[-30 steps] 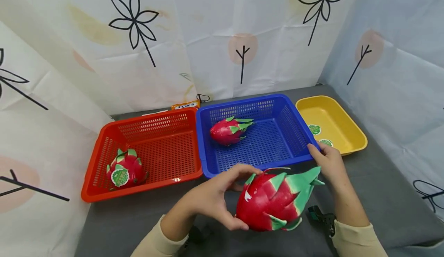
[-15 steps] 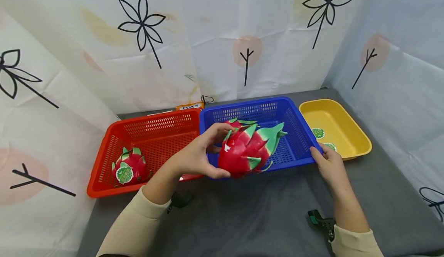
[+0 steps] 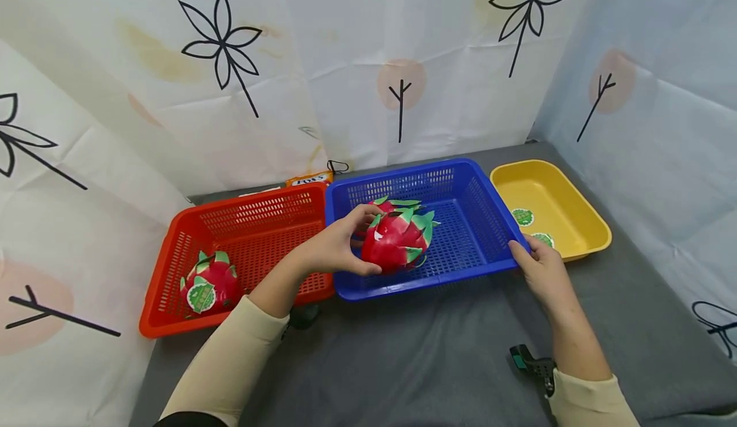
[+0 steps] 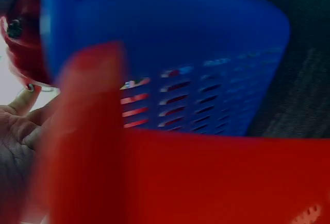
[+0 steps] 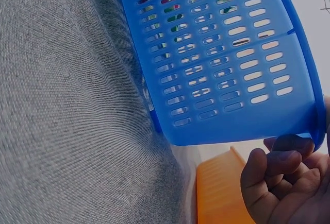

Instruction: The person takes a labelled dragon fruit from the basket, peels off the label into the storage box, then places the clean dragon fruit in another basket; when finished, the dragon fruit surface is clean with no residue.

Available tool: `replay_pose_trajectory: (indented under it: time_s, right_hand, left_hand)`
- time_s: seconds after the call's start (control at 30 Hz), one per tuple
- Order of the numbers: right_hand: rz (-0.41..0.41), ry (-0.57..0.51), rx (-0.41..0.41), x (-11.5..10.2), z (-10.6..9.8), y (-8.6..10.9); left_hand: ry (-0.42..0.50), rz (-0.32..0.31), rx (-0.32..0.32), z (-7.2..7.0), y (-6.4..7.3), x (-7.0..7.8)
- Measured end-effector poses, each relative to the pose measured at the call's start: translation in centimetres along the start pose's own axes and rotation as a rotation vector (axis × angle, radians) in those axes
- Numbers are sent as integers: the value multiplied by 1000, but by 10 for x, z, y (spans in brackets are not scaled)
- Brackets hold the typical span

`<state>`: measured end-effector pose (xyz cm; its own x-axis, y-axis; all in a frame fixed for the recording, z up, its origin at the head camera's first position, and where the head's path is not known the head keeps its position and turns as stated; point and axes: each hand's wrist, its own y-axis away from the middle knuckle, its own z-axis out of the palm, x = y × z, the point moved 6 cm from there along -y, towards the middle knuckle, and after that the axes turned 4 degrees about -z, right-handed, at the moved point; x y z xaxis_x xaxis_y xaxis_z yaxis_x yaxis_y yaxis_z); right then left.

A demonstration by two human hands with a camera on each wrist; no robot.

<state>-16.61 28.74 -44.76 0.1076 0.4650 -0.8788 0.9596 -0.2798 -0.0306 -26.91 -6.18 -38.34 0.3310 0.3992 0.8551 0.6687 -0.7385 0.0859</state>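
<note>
My left hand (image 3: 344,242) grips a red dragon fruit (image 3: 396,242) with green scales, over the left part of the blue basket (image 3: 403,284). Behind it, a second dragon fruit (image 3: 384,204) lies in that basket, mostly hidden by the held one. The basket's front right corner is pinched between the thumb and fingers of my right hand (image 3: 541,270). In the right wrist view, curled fingers (image 5: 278,163) sit under the blue rim. The left wrist view shows part of the held fruit (image 4: 26,44) beyond the blue basket's wall (image 4: 170,44).
To the left, a red basket (image 3: 230,320) contains a dragon fruit (image 3: 214,286) with a green sticker. A yellow tray (image 3: 576,209) with green stickers stands at the right. An orange packet (image 3: 309,178) lies behind the baskets, near the curtain. Grey cloth (image 3: 403,363) covers the table.
My left hand has carried the dragon fruit away from me, from in front of the blue basket to over it. The right hand has stayed at the basket's corner.
</note>
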Motion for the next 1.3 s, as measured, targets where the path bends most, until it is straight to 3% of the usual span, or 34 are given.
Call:
replay_pose_trajectory:
  time_s: [0.27,0.57,0.8,1.07,1.17,1.3]
  right_hand:
    - [-20,6,6,-3,0,-2]
    - [-33,-4,-9,-6,0,-3]
    - [-33,-17,-6,-5,0,-4]
    - [-25,-25,12,-2,2,-1]
    - [-25,-30,21,-2,1,0]
    - [-18,-37,31,-1,0,2]
  left_hand:
    - [-148,-79,-37,9,-12,-18]
    - [-303,-163,-113,20,-16,-18]
    - [-400,-172,-102,24,-17,-16]
    - [-480,-160,-52,26,-8,-11]
    - [-473,-110,7,22,0,-4]
    - [-431,-1,133,13,18,13]
